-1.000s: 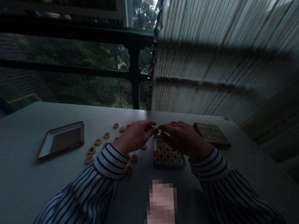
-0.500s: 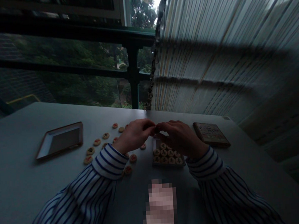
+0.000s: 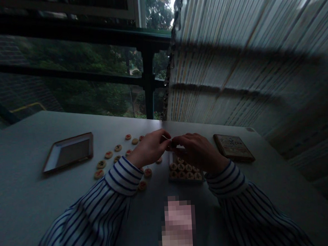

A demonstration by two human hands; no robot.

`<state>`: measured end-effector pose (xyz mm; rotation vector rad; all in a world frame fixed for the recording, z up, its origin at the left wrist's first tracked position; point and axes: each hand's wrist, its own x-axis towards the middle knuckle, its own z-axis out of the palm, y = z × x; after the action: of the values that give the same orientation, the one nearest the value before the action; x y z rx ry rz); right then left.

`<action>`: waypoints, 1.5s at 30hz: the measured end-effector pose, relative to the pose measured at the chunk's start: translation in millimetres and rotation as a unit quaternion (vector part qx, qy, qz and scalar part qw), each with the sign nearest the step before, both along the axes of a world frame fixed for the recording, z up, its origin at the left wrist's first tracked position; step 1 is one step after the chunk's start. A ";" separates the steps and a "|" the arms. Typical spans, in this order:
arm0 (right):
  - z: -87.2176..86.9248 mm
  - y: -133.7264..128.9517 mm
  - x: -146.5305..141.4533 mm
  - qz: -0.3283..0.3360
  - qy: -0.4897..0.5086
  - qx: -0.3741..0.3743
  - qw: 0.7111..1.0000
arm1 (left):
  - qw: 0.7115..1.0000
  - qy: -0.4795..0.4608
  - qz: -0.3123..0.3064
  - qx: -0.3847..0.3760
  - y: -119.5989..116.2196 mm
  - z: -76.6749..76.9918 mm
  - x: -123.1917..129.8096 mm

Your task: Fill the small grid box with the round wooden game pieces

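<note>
I see box (image 3: pixel 172 158), 5 o'clock off centre: front rows filled | loose pieces (image 3: pixel 108 155), 8 o'clock: left outside | left hand (image 3: pixel 150 148), right hand (image 3: pixel 200 150): fingers nearly pinched, contents I cannot tell

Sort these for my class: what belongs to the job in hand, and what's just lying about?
Likely part of the job:
left hand and right hand, close together, grip unclear
small tray, partly hidden by the right hand
round pieces, in the tray and loose

Apparently just lying about:
open shallow box, left
flat printed box, right
</note>
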<state>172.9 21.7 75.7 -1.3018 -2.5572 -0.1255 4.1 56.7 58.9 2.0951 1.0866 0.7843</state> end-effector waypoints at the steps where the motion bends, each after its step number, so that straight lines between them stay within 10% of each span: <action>1: -0.1 0.3 0.1 0.001 -0.003 -0.006 1.000 | 1.000 0.006 -0.001 -0.006 0.3 -0.7 -0.3; 15: -7.1 6.2 1.9 -0.035 -0.091 -0.051 0.994 | 0.978 0.197 0.017 0.061 1.0 -10.6 -0.9; 45: -33.0 13.5 1.4 -0.038 -0.146 -0.086 0.985 | 0.969 0.242 -0.026 0.038 -2.9 -22.4 1.2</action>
<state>174.3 35.3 42.7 -1.5491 -2.8146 -0.1196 5.3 53.9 36.5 2.4419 1.2572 0.2915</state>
